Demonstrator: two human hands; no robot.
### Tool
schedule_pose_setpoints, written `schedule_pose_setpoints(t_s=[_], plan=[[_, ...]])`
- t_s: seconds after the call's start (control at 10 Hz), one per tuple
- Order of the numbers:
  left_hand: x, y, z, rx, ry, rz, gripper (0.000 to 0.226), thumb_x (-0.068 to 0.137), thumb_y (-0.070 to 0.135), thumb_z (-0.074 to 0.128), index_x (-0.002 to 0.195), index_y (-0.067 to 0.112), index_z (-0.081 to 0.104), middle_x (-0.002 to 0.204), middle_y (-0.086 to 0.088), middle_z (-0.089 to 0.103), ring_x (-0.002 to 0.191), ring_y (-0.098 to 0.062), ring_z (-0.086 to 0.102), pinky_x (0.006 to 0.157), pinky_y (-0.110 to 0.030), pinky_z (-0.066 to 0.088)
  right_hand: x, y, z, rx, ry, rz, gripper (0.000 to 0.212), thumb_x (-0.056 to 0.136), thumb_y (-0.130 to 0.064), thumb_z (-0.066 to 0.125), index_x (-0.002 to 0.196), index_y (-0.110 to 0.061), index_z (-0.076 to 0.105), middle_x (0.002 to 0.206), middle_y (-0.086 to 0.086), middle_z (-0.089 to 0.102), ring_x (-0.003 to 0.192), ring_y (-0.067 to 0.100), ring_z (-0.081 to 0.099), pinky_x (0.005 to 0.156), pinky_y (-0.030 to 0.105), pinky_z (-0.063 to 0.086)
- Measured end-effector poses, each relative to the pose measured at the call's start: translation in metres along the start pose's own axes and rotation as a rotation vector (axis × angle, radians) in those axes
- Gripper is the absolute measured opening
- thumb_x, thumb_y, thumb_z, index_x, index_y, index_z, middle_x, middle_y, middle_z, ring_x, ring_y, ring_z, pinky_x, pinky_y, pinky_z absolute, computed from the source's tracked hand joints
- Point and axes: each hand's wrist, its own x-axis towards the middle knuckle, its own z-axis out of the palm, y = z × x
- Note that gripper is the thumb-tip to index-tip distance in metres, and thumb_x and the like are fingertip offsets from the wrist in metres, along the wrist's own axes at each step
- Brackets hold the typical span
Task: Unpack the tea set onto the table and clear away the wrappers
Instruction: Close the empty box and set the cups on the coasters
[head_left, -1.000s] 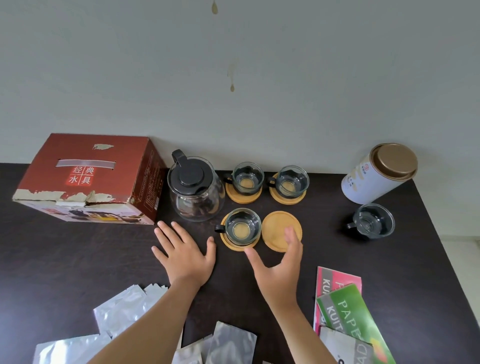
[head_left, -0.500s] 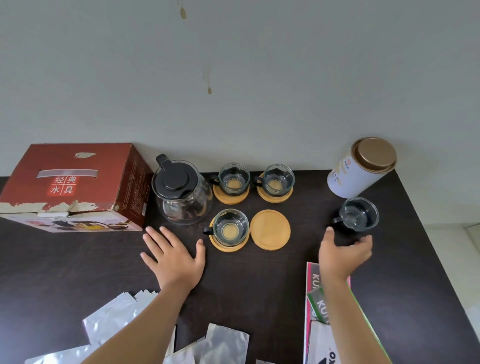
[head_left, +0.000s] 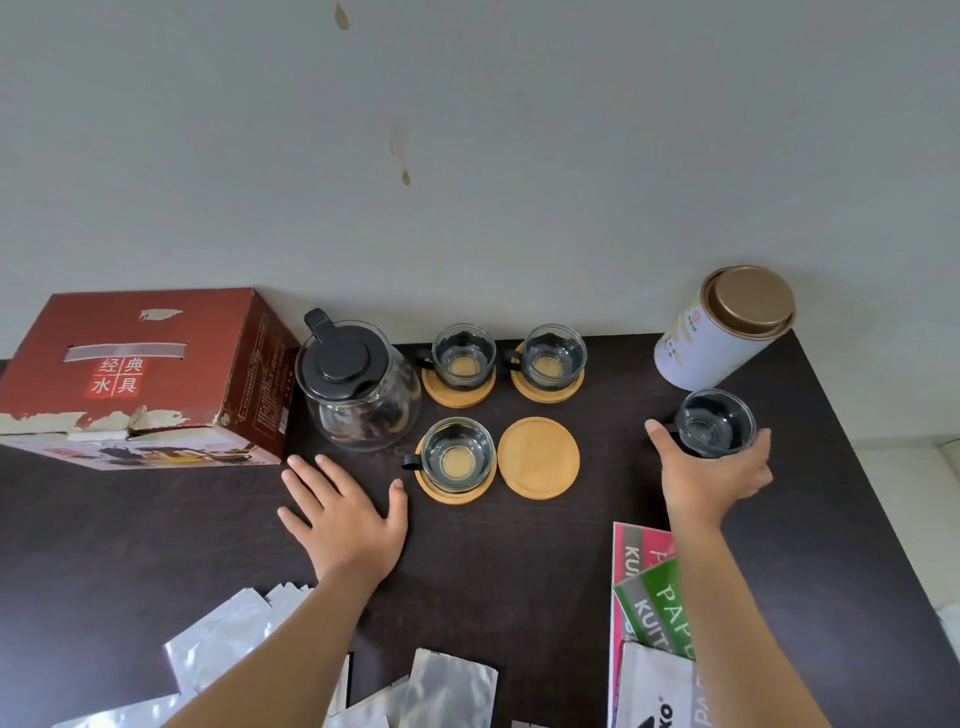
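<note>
Soft, even daylight, moderately bright; no hard shadows. Faint sheen on the dark table (head_left: 519, 571) and silver wrappers (head_left: 218, 644). Wide-angle bending at edges: tea canister (head_left: 724, 332) leans outward. Focus sharp centrally, slightly soft at corners.

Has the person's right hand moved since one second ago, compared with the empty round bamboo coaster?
Yes. The right hand left the empty round bamboo coaster and went right, now cupping the lone clear glass cup.

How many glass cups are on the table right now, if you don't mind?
4: two on back coasters, one on the front-left coaster, one in the right hand. None appear hidden.
</note>
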Motion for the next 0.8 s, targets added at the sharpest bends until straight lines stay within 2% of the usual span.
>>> schedule_pose_setpoints(t_s=[0.1, 0.2, 0.3, 0.5, 0.7, 0.8], plan=[[0.0, -0.001, 0.0, 0.004, -0.003, 0.0, 0.098, 0.079, 0.065, 0.025, 0.147, -0.006, 0.014, 0.155, -0.029, 0.004, 0.144, -0.041, 0.003, 0.109, -0.063, 0.017, -0.001, -0.003, 0.001, -0.023, -0.002, -0.031, 0.11, 0.049, -0.026, 0.095, 0.14, -0.009, 0.037, 0.14, 0.018, 0.035, 0.131, 0.028, 0.029, 0.104, 0.035, 0.038], [0.001, -0.001, 0.001, 0.007, -0.003, -0.001, 0.098, 0.08, 0.065, 0.025, 0.147, -0.005, 0.014, 0.155, -0.028, 0.003, 0.144, -0.041, 0.003, 0.109, -0.063, 0.017, -0.001, 0.003, 0.003, 0.05, 0.001, -0.053, 0.105, 0.042, -0.035, 0.096, 0.13, -0.009, 0.043, 0.133, 0.01, 0.042, 0.126, 0.023, 0.04, 0.103, 0.038, 0.045], [0.0, -0.001, 0.001, -0.002, 0.001, -0.001, 0.098, 0.08, 0.065, 0.025, 0.147, -0.005, 0.014, 0.155, -0.028, 0.003, 0.144, -0.041, 0.002, 0.109, -0.063, 0.017, -0.004, 0.006, 0.003, 0.161, -0.016, -0.008, 0.099, 0.046, -0.038, 0.094, 0.125, -0.015, 0.039, 0.129, 0.005, 0.044, 0.116, 0.017, 0.053, 0.089, 0.029, 0.054], [0.0, 0.0, 0.0, -0.008, 0.01, -0.003, 0.098, 0.079, 0.066, 0.023, 0.147, -0.005, 0.014, 0.155, -0.028, 0.004, 0.144, -0.04, 0.002, 0.109, -0.063, 0.017, -0.008, 0.005, -0.003, 0.089, 0.032, -0.122, 0.083, 0.048, -0.058, 0.086, 0.115, -0.021, 0.055, 0.119, -0.007, 0.054, 0.116, 0.017, 0.052, 0.094, 0.043, 0.051], [0.0, 0.0, 0.001, -0.002, 0.012, -0.002, 0.098, 0.079, 0.066, 0.023, 0.147, -0.005, 0.015, 0.155, -0.029, 0.005, 0.144, -0.041, 0.004, 0.108, -0.063, 0.018, -0.042, -0.014, 0.003, 0.218, -0.021, -0.073, 0.053, 0.052, -0.042, 0.09, 0.088, -0.039, 0.051, 0.102, -0.011, 0.058, 0.096, 0.007, 0.062, 0.084, 0.035, 0.057], [0.0, -0.001, 0.0, 0.008, 0.008, -0.007, 0.096, 0.082, 0.065, 0.025, 0.147, -0.005, 0.013, 0.155, -0.028, 0.003, 0.144, -0.041, 0.003, 0.109, -0.062, 0.017, -0.069, -0.013, 0.01, 0.189, -0.113, -0.132, 0.053, 0.056, -0.035, 0.09, 0.098, -0.032, 0.06, 0.103, -0.009, 0.061, 0.095, 0.007, 0.062, 0.084, 0.034, 0.056]])
